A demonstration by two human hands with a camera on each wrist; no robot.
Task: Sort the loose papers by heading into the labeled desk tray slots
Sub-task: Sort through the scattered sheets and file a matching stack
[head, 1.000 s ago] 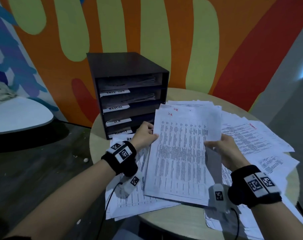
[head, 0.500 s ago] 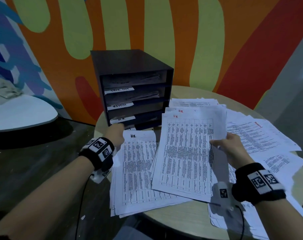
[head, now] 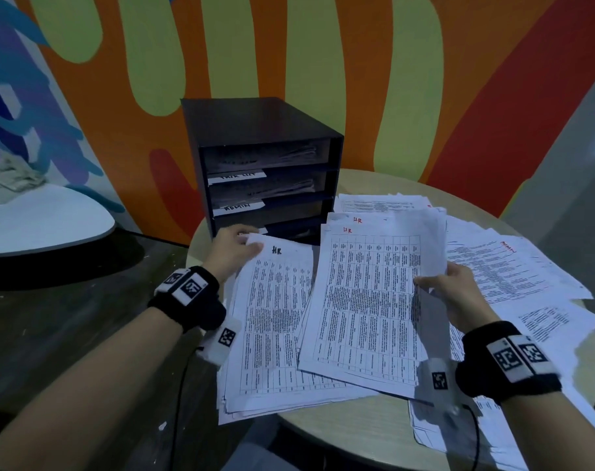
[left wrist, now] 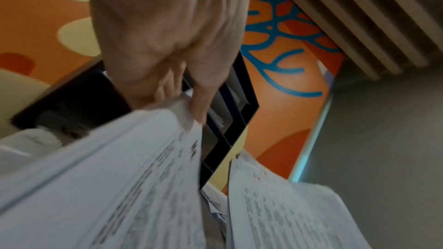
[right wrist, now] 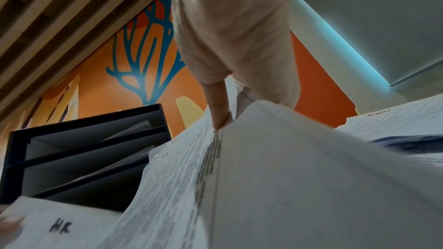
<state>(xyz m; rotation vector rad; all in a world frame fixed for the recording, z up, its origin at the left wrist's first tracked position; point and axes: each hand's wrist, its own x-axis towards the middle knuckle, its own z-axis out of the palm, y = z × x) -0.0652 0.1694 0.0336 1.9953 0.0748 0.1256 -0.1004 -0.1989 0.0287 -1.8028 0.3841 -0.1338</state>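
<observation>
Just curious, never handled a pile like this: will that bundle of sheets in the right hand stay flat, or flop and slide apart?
The HR sheets are likely floppy: in the right wrist view they bend at the right hand. They would probably slide apart, since their top edges are already fanned. They look light; one hand holds them.

Dim, cool-toned room captured through wide-angle lenses.

The scene is lit weakly and evenly, and a bluish cast is laid over the papers (head: 364,311). A cyan strip of light (right wrist: 345,44) is seen along the wall edge in the 2 wrist views. Straight lines are bent near the frame borders. The left hand (left wrist: 167,35) and nearby sheets are smeared by motion blur; print close to the wrist lenses is rendered out of focus.
</observation>
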